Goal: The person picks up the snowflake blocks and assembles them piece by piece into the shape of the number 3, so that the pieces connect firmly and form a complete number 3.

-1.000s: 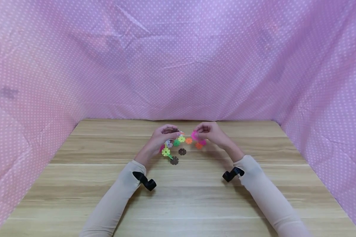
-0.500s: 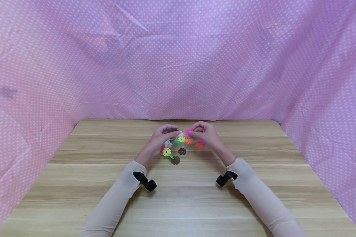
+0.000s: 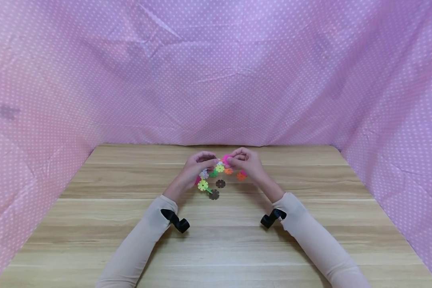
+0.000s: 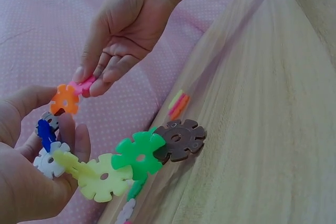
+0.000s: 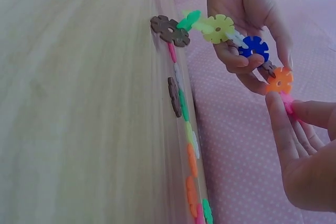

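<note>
A chain of notched, flower-shaped plastic discs hangs from my left hand point(image 3: 196, 166), which holds it by its middle. In the left wrist view it runs from a brown disc point(image 4: 180, 140) through a green disc point(image 4: 139, 156), yellow ones, a white disc point(image 4: 51, 160) and a blue disc point(image 4: 46, 134) to an orange disc point(image 4: 64, 99). My right hand point(image 3: 250, 163) pinches a pink disc point(image 5: 286, 103) between thumb and fingers. That pink disc meets the orange disc's edge; whether their slots are locked cannot be told.
Loose discs lie on the wooden table point(image 3: 216, 240) beneath and between my hands, among them a brown one point(image 3: 221, 184), an orange one point(image 3: 241, 176) and a yellow one point(image 3: 220, 168). Pink dotted cloth point(image 3: 216, 80) surrounds the table at the back and sides.
My right hand has carried the pink disc leftward to the end of the chain. My left hand has stayed nearly in place, while the chain's brown end has swung slightly right.
</note>
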The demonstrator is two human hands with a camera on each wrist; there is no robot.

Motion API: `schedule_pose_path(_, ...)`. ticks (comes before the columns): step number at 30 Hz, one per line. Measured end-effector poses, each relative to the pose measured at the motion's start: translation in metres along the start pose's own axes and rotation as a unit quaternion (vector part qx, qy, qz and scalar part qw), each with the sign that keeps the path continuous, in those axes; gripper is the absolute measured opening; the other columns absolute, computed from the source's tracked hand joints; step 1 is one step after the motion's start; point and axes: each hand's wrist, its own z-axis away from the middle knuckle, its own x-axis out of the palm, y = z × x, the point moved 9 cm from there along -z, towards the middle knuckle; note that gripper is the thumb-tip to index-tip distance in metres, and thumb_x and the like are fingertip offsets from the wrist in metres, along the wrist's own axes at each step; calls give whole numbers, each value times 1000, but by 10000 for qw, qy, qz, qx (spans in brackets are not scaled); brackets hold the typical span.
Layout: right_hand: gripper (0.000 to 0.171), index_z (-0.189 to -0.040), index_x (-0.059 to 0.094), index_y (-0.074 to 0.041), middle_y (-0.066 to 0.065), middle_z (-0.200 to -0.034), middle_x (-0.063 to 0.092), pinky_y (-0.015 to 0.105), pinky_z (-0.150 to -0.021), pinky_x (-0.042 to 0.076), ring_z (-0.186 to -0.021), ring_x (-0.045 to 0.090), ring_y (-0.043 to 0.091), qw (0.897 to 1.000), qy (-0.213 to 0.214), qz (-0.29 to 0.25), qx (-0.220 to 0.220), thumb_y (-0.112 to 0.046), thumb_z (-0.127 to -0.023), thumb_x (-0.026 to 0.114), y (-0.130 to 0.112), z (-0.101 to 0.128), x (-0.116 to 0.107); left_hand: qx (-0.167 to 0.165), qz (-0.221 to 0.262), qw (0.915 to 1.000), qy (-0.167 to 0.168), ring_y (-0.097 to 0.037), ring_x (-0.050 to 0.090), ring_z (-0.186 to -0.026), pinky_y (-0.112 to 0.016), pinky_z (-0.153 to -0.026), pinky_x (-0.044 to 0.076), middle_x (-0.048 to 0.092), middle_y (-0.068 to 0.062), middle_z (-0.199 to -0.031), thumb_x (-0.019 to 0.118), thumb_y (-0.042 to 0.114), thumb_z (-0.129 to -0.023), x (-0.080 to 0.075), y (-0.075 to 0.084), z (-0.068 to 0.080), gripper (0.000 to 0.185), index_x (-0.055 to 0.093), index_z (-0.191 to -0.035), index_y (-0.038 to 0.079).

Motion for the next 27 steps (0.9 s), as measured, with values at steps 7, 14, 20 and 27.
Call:
schedule_pose_path(7, 29, -119, 62, 10, 2, -86, 78, 55, -88, 59, -81, 77, 19, 9999, -10, -20, -113, -3, -94, 71, -2, 1, 0, -115, 36, 9999, -5, -19, 65, -94, -27, -83, 59, 66, 0, -104, 71, 13, -96, 2, -1, 0, 40, 58, -130, -3)
schedule_pose_path(14, 25, -114, 67, 10, 3, -86, 79, 60, -88, 57, -77, 77, 16, 9996, -47, 87, -264, -4, -93, 72, -4, 3, 0, -243, 65, 9994, -236, -30, 63, -113, -44, -101, 57, 65, -4, -114, 70, 14, -97, 6, -4, -2, 38, 60, -131, -1)
schedule_pose_path(20, 23, -112, 65, 13, 3, -87, 78, 42, -77, 65, -75, 76, 13, 9992, -179, 51, -355, 0, -93, 71, -5, 1, 0, -263, 84, 9991, -325, -15, 69, -102, -47, -104, 55, 69, -2, -111, 70, 12, -97, 7, -4, -2, 37, 63, -130, -2)
schedule_pose_path(27, 24, -111, 64, 15, 8, -91, 79, 31, -71, 65, -75, 76, 15, 9987, -249, 19, -442, 3, -92, 71, -9, 2, 3, -219, 114, 9989, -387, -12, 71, -96, -51, -108, 52, 72, -2, -106, 67, 7, -98, 9, -1, 1, 35, 63, -130, -6)
